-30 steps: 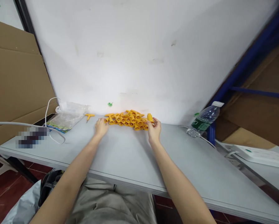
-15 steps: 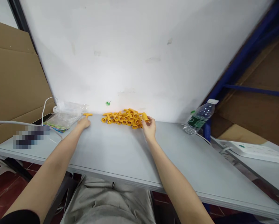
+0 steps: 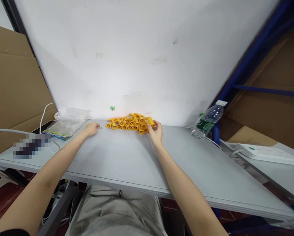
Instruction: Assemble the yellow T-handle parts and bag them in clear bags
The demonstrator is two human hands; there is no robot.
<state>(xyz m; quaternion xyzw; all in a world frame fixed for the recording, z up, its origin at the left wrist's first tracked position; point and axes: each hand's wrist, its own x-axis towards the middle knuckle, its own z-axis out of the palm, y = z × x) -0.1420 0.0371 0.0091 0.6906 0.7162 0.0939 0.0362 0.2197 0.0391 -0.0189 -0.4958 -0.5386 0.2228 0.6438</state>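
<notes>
Several yellow plastic pieces, each with a flared cup and a T-shaped end, lie in a pile [image 3: 131,124] against the white wall. At the pile's right end, my right hand [image 3: 157,132] has its fingers around one yellow cup-shaped piece [image 3: 150,121], which stands tilted with its ribbed side showing. Left of the pile, my left hand [image 3: 91,128] rests low over the table with its fingers closed. Tiny reddish specks [image 3: 100,127] show at its fingertips, too small to name. Whatever else those fingers hold is hidden.
Clear plastic bags [image 3: 72,123] with a colourful printed card lie at the left, beside a cable and a blurred dark object [image 3: 31,147]. A water bottle [image 3: 209,119] leans at the right near a blue frame. A white power strip [image 3: 270,154] lies farther right.
My left hand has moved slightly right toward the pile; the yellow T-shaped end at its fingers no longer shows, and small specks appear there. My right hand stays at the same piece.
</notes>
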